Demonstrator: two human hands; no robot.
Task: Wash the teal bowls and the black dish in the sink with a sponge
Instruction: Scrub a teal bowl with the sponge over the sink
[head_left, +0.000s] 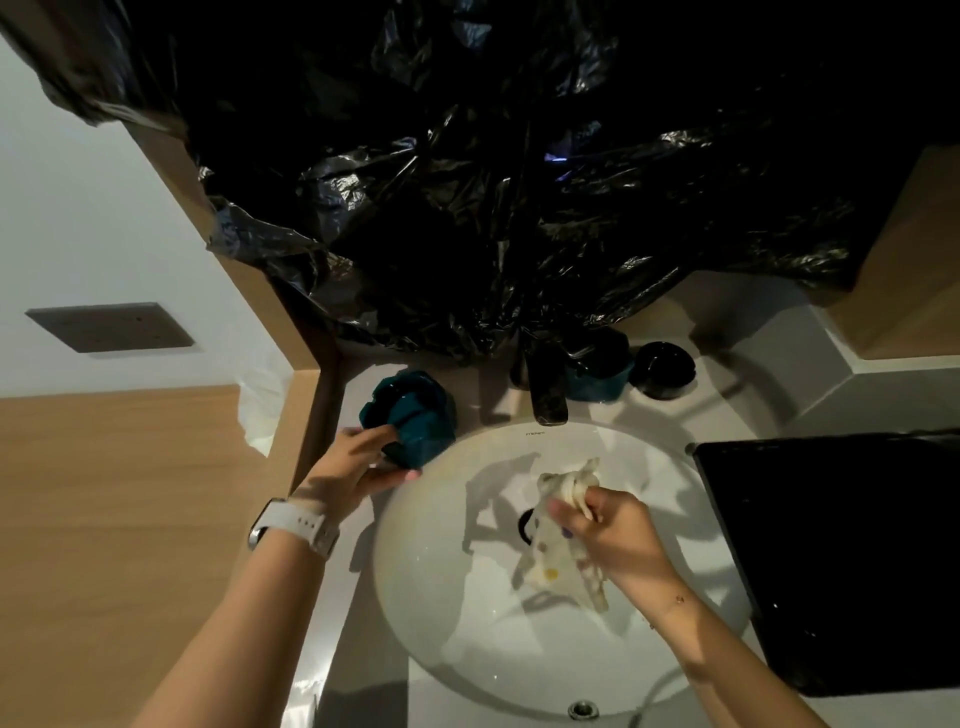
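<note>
Teal bowls (410, 421) sit stacked beside the sink (441, 597), left hand (353, 467) grasping the nearest rim, likely to lift one; right hand (608, 530) clutches a pale cloth-like sponge (561, 519) over the drain.

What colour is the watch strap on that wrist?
White. The watch strap sits on the left wrist, seen clearly in the head view.

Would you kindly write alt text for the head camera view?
Over a white sink, the left hand grips a teal bowl at the basin's edge while the right hand holds a pale cloth-like sponge. Black plastic sheeting hangs behind the dark faucet.
</note>
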